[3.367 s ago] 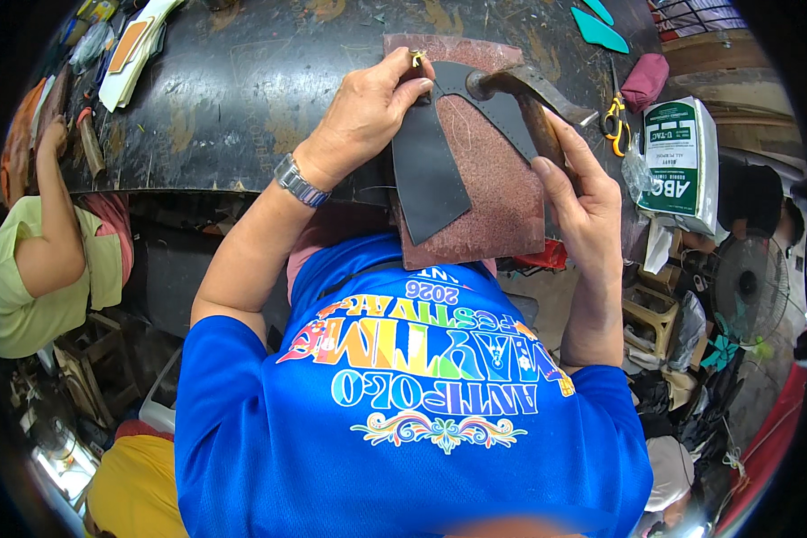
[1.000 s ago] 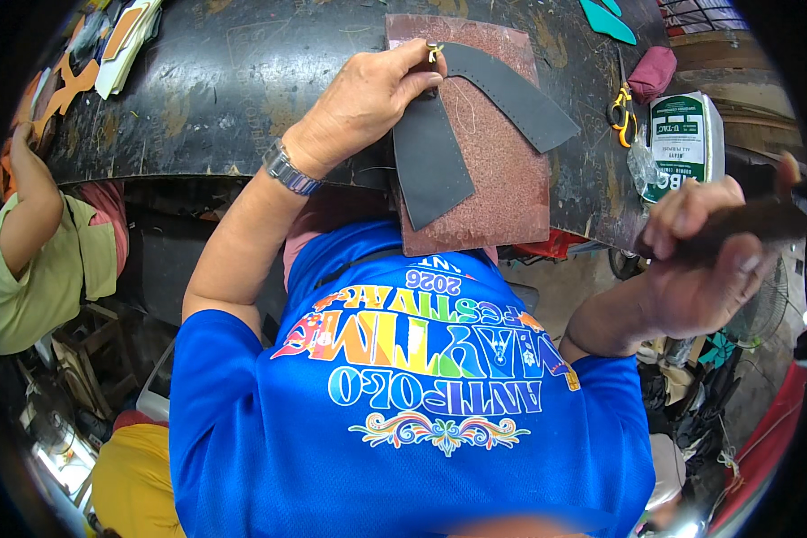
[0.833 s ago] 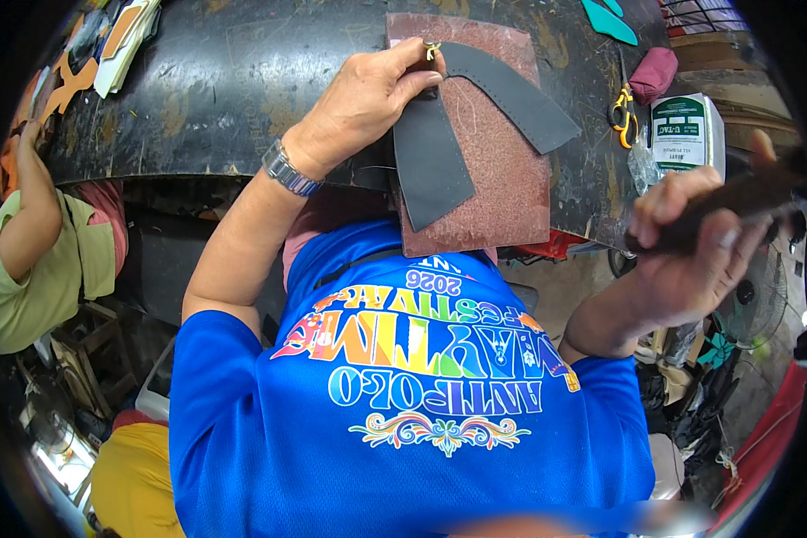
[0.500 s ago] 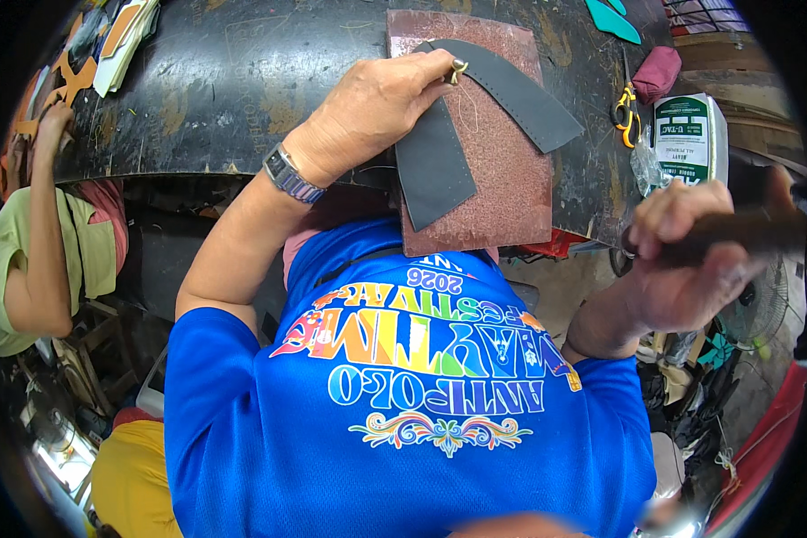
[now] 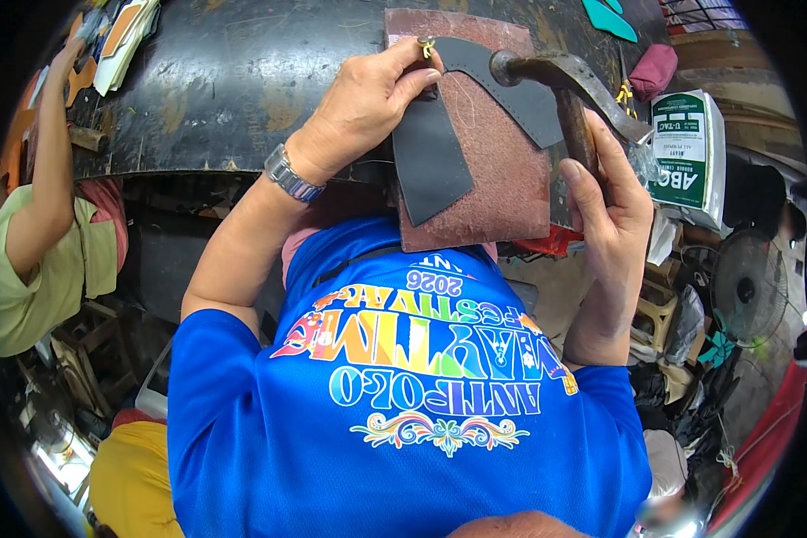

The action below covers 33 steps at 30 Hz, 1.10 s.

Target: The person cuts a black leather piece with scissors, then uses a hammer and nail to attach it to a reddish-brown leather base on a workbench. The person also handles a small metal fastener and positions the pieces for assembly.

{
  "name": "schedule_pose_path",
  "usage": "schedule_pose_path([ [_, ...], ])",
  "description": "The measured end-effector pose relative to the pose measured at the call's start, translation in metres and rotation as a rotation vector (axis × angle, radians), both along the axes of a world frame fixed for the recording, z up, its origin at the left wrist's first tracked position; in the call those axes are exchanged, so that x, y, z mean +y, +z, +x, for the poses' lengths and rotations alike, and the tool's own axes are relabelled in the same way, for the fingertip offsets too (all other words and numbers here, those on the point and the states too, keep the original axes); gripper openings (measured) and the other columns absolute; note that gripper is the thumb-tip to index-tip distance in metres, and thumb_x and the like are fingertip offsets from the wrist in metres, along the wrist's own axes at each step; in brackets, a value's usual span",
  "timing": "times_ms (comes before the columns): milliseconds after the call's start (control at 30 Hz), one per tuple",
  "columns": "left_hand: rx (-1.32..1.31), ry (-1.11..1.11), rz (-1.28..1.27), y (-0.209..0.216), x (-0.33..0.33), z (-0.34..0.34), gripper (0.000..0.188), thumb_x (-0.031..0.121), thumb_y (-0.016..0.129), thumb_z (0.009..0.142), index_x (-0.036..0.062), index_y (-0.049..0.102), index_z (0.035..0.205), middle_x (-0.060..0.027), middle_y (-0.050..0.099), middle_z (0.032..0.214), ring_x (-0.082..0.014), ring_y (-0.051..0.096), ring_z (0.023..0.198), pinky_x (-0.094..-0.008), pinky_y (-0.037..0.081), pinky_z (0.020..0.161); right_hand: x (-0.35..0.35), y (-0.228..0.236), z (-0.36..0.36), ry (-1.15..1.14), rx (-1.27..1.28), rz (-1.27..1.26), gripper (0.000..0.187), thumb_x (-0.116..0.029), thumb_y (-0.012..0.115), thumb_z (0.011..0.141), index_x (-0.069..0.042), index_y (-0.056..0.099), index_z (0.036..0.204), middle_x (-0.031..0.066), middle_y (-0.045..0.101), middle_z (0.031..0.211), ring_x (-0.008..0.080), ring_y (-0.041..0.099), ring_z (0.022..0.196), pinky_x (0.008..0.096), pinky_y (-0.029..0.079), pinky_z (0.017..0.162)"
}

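My left hand (image 5: pixel 359 100) is closed around a small metal punch (image 5: pixel 428 43) with something yellow tied near its top. It stands on a curved black strip, like leather (image 5: pixel 432 170), that has a row of small holes along its edge. Under the strip lies a reddish-brown rough board (image 5: pixel 502 193), overhanging the table's near edge. In my right hand (image 5: pixel 611 193) is a hammer (image 5: pixel 572 81), gripped by its wooden handle. Its rounded face hangs over the strip's right arm, to the right of the punch. The punch's lower tip is hidden by my fingers.
The black worktable (image 5: pixel 242 81) has a worn top. At its right stand a white and green can (image 5: pixel 690 152), a maroon pouch (image 5: pixel 655 72) and yellow-handled scissors (image 5: pixel 625 92), partly hidden. A co-worker's arm (image 5: pixel 54 152) reaches over the left end, near stacked cut pieces (image 5: pixel 125 45).
My right hand has swung the hammer in from the far right to above the strip. My left hand and the punch have shifted slightly left. The co-worker's arm has moved farther up the table.
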<state>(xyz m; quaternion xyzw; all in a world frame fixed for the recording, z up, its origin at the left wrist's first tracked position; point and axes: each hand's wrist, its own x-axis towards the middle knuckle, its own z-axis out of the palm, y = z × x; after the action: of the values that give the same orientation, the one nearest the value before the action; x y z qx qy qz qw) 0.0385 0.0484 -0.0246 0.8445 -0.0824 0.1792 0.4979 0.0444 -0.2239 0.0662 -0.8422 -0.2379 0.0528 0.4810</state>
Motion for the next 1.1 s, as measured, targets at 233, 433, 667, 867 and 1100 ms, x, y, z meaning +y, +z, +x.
schedule_pose_path([
  [233, -0.046, -0.035, 0.194, 0.006, 0.000, 0.000, 0.014, 0.012, 0.065, 0.095, 0.0041, 0.064, 0.107, -0.0170, 0.069, 0.094, -0.0318, 0.069, 0.083, -0.0346, 0.054, 0.072, 0.013, 0.026, -0.007, -0.039, 0.025, 0.131, 0.042, -0.004, 0.067, 0.093, 0.006, 0.058, 0.132, 0.0104, 0.071, 0.106, 0.0105, 0.063, 0.089, 0.0234, 0.050, 0.078],
  [433, -0.148, 0.012, 0.314, 0.008, -0.018, -0.006, 0.017, 0.012, 0.064, 0.094, 0.0047, 0.061, 0.109, -0.0193, 0.067, 0.094, -0.0378, 0.067, 0.088, -0.0405, 0.055, 0.071, 0.016, 0.022, -0.006, 0.174, -0.215, 0.425, 0.038, -0.011, 0.062, 0.095, 0.002, 0.059, 0.130, 0.0117, 0.064, 0.084, 0.0154, 0.057, 0.070, 0.0263, 0.045, 0.062],
  [667, 0.099, 0.011, -0.054, 0.006, -0.003, 0.000, 0.013, 0.013, 0.061, 0.099, 0.0035, 0.063, 0.108, -0.0085, 0.071, 0.088, -0.0139, 0.070, 0.082, -0.0278, 0.056, 0.074, 0.006, 0.012, -0.005, 0.066, -0.105, -0.105, 0.045, -0.006, 0.065, 0.094, 0.000, 0.056, 0.138, 0.0020, 0.065, 0.098, 0.0042, 0.048, 0.069, 0.0198, 0.038, 0.061],
  [867, 0.048, 0.001, -0.012, 0.003, -0.005, -0.008, 0.013, 0.012, 0.061, 0.098, 0.0054, 0.065, 0.109, -0.0079, 0.072, 0.091, -0.0139, 0.070, 0.085, -0.0283, 0.055, 0.076, 0.004, 0.010, -0.011, -0.001, -0.004, -0.010, 0.047, -0.009, 0.066, 0.095, -0.003, 0.055, 0.140, -0.0050, 0.059, 0.087, 0.0005, 0.042, 0.065, 0.0168, 0.030, 0.055],
  [1100, -0.003, -0.056, 0.087, 0.005, 0.000, -0.006, 0.015, 0.014, 0.063, 0.097, 0.0056, 0.064, 0.110, -0.0136, 0.071, 0.091, -0.0238, 0.071, 0.083, -0.0321, 0.054, 0.073, 0.008, 0.016, -0.013, -0.013, 0.017, 0.009, 0.046, -0.007, 0.068, 0.093, 0.000, 0.057, 0.137, -0.0005, 0.063, 0.091, 0.0036, 0.049, 0.072, 0.0187, 0.037, 0.063],
])
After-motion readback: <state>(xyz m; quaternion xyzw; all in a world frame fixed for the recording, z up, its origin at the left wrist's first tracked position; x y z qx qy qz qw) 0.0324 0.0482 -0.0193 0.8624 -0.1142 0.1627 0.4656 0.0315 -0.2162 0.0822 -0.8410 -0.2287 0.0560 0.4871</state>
